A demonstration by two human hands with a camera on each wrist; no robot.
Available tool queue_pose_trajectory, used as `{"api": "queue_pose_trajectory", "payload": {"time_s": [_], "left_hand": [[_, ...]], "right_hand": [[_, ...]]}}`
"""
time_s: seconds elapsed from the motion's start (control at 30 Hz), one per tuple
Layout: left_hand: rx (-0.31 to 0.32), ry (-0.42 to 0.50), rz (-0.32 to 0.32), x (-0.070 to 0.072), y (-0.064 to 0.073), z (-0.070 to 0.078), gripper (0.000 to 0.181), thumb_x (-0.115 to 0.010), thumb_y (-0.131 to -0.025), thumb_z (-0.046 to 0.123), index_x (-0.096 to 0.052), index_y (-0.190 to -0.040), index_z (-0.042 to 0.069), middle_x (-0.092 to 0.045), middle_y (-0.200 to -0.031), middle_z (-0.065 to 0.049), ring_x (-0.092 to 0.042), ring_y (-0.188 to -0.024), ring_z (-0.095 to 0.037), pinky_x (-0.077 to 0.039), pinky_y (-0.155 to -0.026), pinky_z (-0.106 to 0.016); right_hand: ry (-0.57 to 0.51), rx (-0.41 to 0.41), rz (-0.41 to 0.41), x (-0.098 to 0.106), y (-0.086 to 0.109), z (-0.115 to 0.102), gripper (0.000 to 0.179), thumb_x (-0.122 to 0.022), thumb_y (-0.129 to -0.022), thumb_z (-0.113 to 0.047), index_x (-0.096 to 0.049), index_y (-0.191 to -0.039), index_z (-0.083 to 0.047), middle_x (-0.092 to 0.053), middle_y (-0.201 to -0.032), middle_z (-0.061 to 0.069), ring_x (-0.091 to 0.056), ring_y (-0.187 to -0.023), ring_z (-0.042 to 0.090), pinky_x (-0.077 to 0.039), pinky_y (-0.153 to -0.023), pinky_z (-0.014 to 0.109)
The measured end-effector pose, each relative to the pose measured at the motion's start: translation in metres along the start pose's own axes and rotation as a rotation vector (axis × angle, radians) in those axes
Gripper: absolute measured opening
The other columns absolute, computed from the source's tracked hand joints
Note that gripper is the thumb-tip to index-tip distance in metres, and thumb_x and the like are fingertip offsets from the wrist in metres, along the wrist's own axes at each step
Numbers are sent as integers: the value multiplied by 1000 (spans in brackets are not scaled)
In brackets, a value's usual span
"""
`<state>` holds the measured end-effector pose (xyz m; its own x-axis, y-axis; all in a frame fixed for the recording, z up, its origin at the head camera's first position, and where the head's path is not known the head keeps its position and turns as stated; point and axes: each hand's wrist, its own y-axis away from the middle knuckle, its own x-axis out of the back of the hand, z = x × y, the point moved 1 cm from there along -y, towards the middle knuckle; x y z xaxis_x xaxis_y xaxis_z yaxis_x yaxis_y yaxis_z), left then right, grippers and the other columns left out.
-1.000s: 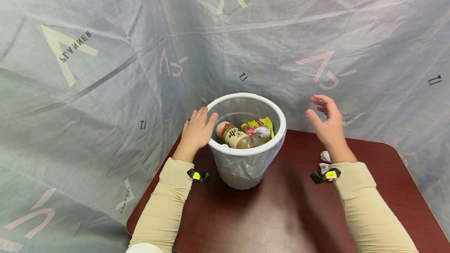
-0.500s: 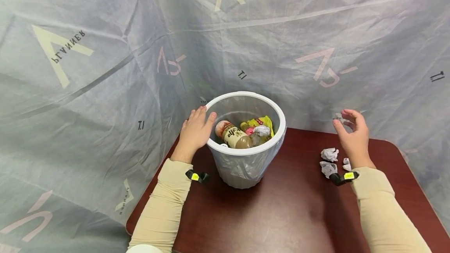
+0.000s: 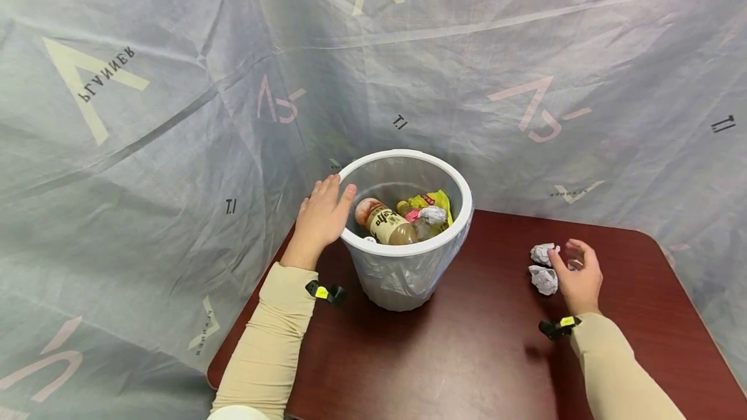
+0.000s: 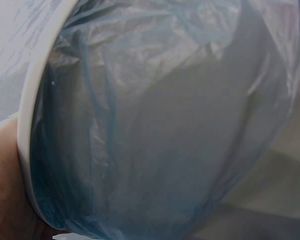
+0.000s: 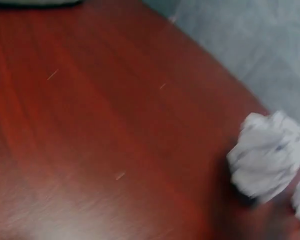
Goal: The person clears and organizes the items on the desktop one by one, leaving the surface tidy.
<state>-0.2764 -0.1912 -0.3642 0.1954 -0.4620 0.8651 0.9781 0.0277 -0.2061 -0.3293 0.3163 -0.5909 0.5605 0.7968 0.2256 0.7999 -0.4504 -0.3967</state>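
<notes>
In the head view my left hand (image 3: 322, 216) rests on the left side of the white rim of a grey trash can (image 3: 403, 249), its fingers fairly straight. A clear plastic liner (image 4: 155, 125) covers the can's outside in the left wrist view. My right hand (image 3: 580, 284) is low over the right of the table, thumb and fingers apart. A crumpled paper ball (image 3: 574, 265) shows partly in the gap of that hand; no grip on it is visible. To its left lie two more paper balls, a farther one (image 3: 543, 253) and a nearer one (image 3: 544, 280).
Inside the can lie a labelled bottle (image 3: 385, 222), a yellow wrapper (image 3: 434, 201) and a crumpled white paper (image 3: 433, 214). The dark red table (image 3: 467, 355) reaches to grey printed sheeting (image 3: 373, 83) behind and at the left.
My right hand has moved right, away from the can, and then down to the paper balls on the table. The left hand stays at the can's rim.
</notes>
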Motion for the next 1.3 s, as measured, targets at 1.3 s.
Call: {"api": "queue_pose_trajectory", "payload": {"time_s": [1.3], "left_hand": [[0,6,-8,2,2,1,79,-18,-106,62,-28,-160,4,-26,-166,-14,-16,-154,-37,-15,-118,-65]], "right_hand": [[229,-16,6,-4,9,14,30,-78,-82,-16,-69,-108,-3,-56,-78,-17,-48,-70,-5,-36,-72,21]]}}
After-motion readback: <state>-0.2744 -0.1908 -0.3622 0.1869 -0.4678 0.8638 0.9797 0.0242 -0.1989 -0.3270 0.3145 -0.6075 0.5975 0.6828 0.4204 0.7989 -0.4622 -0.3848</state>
